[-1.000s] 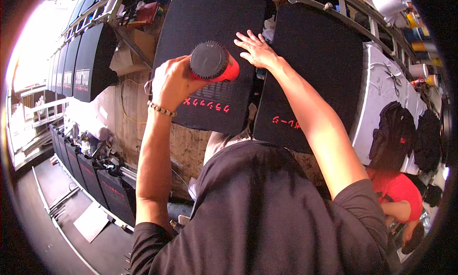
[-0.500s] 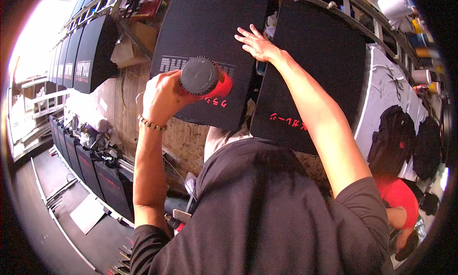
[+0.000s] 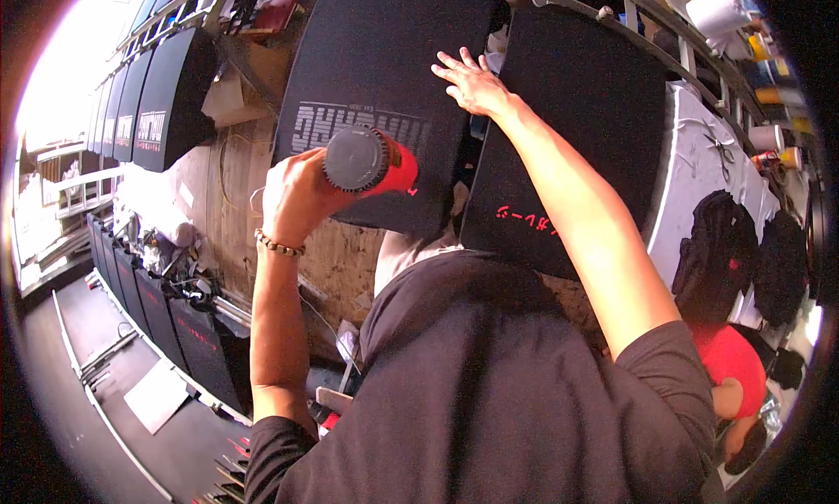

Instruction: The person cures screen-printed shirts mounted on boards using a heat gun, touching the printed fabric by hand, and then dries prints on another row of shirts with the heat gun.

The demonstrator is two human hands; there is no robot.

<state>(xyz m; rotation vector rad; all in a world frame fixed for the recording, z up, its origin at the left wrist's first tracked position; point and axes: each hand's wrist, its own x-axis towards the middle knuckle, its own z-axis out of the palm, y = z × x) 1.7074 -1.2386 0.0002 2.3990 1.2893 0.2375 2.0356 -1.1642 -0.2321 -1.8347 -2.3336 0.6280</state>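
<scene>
My left hand [image 3: 297, 189] is wrapped round the grip of a red heat gun [image 3: 400, 167] with a round black ribbed cap. Its front end points down toward a black T-shirt [image 3: 393, 45] stretched on a flat board before me. Grey lettering [image 3: 328, 124] and a bit of red print show on that shirt, partly behind the gun. With fingers spread, my right hand [image 3: 474, 84] is over the shirt's right edge; whether it touches the cloth I cannot tell. A second black T-shirt [image 3: 577, 111] with red print lies on the board to the right, under my right forearm.
More boards with black printed shirts [image 3: 179, 93] stand at the far left, others [image 3: 205, 347] at the lower left. Metal rails [image 3: 647, 36] run along the far side. On a white surface at right lie scissors [image 3: 724, 150] and dark cloth [image 3: 717, 250]. Another person's red sleeve [image 3: 734, 368] shows at lower right.
The heat gun has shifted slightly left and turned, uncovering more grey lettering and hiding most of the red print. My right hand has barely moved.
</scene>
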